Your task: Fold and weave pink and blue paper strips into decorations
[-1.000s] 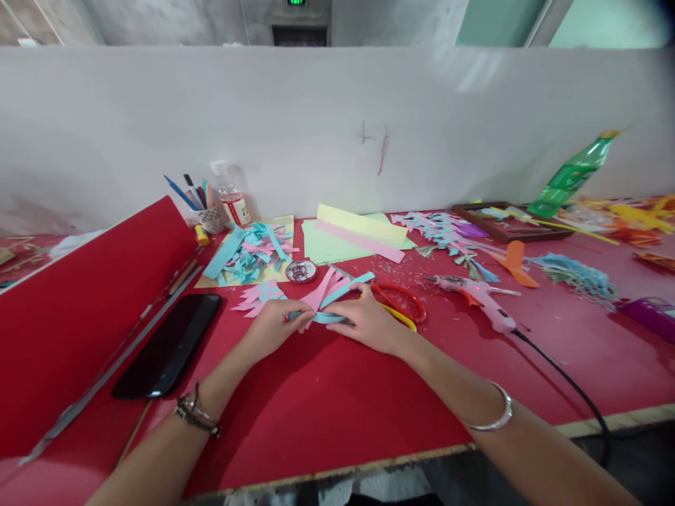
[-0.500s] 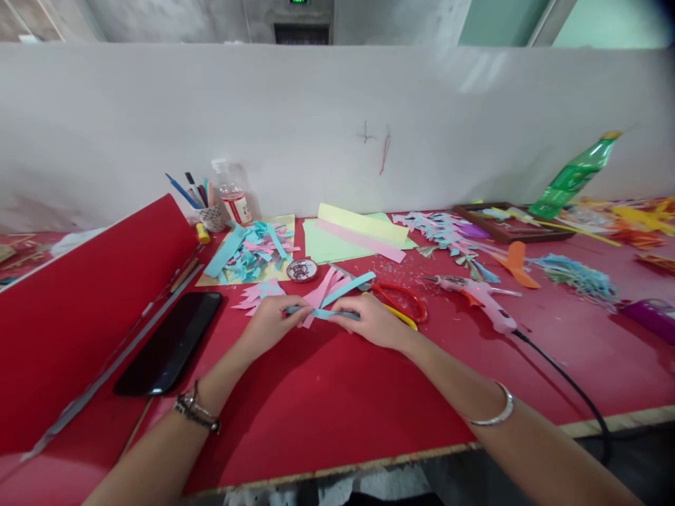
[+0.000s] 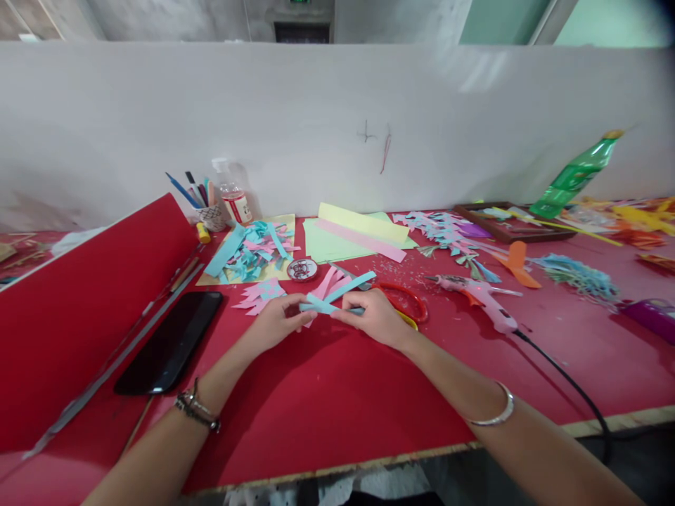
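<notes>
A light-blue paper strip [image 3: 321, 306] is stretched between my two hands, just above the red tabletop. My left hand [image 3: 277, 325] pinches its left end between thumb and fingers. At the other end, my right hand [image 3: 377, 318] grips the strip, its fingers hiding part of it. Right behind lie pink paper strips [image 3: 331, 280] and a second blue strip [image 3: 354, 284] set at a slant. Scissors with red and yellow handles [image 3: 414, 301] lie partly hidden behind my right hand. Left of the strips is a fringed pink paper piece [image 3: 258, 296].
A pink glue gun [image 3: 482, 299] with a black cord lies at right. The phone [image 3: 171, 343] and a red board [image 3: 100, 309] are at left. Behind are a round tin [image 3: 302, 270], cut paper scraps [image 3: 253, 249], paper sheets [image 3: 342, 242] and a green bottle [image 3: 577, 172].
The blue strip's left part has come up and shows more of its flat face. My left hand's fingers have shifted on it; my right hand stays nearly in place.
</notes>
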Motion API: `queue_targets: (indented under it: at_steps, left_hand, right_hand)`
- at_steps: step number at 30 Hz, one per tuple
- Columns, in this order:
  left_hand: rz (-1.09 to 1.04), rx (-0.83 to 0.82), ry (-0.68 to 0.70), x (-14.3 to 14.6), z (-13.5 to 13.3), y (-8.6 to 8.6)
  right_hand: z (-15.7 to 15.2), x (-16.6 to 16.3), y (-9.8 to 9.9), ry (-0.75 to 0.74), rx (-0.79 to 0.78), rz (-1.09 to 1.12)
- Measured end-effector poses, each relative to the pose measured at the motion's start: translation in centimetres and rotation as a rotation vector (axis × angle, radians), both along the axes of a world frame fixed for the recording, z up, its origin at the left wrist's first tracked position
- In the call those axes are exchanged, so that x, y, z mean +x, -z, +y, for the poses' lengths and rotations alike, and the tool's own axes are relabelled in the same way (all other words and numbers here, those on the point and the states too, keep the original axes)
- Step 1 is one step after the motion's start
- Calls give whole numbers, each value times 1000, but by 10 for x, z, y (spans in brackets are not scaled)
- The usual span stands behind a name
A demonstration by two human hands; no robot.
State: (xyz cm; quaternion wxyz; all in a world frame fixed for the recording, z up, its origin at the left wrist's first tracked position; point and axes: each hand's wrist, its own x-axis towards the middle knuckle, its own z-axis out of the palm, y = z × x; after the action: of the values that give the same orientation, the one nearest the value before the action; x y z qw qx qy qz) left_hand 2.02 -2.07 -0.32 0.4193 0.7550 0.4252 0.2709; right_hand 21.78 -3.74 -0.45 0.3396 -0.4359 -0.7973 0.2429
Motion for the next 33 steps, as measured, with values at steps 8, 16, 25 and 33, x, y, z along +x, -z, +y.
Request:
queue_targets:
  at_steps: [8, 16, 25, 33]
  left_hand:
    - [-99, -30, -44, -2, 2, 1]
    - [-135, -77, -88, -1, 2, 1]
    - [-148, -32, -85, 1, -1, -1]
    - [-102, -43, -81, 0, 0, 2]
  right_hand:
    - [0, 0, 2, -82, -50, 29]
    - [0, 1, 2, -87, -16, -14]
    - [1, 0, 3, -10, 25, -90]
    - [-4, -3, -2, -114, 2, -92]
